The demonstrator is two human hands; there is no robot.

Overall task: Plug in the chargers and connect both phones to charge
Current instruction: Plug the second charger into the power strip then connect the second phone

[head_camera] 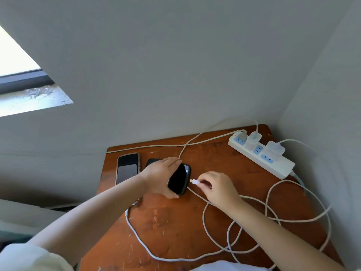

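From the head camera, a glossy black phone with rounded corners [179, 179] is tilted up off the scratched reddish-brown wooden worktop [175, 227], its dark screen facing the camera. The left hand [159, 178] grasps it, fingers curled over the far edge and thumb under the near edge. Just beside the phone's right end, the right hand [216, 189] pinches the white plug of a white charging cable [194, 181] between thumb and fingertips; the metal tip points at the phone, and it seems to sit just short of the port, though the gap is too fine to judge.

A second phone with a pale metallic rim and grey-black screen [127, 168] lies flat near the worktop's left edge. Its near end is hidden behind the left forearm, so whether the cable emerging there is plugged into it cannot be told. Between the two phones a dark flat object [153, 161] shows only a corner; the left hand covers the rest.

At the far right corner lies a white power strip with blue sockets [261, 156] and a small red light. Two white cube chargers [275, 148] stand plugged into it, each with a white cable. Long loops of cable cross on the right half of the worktop, and which loop belongs to which charger is hard to follow.
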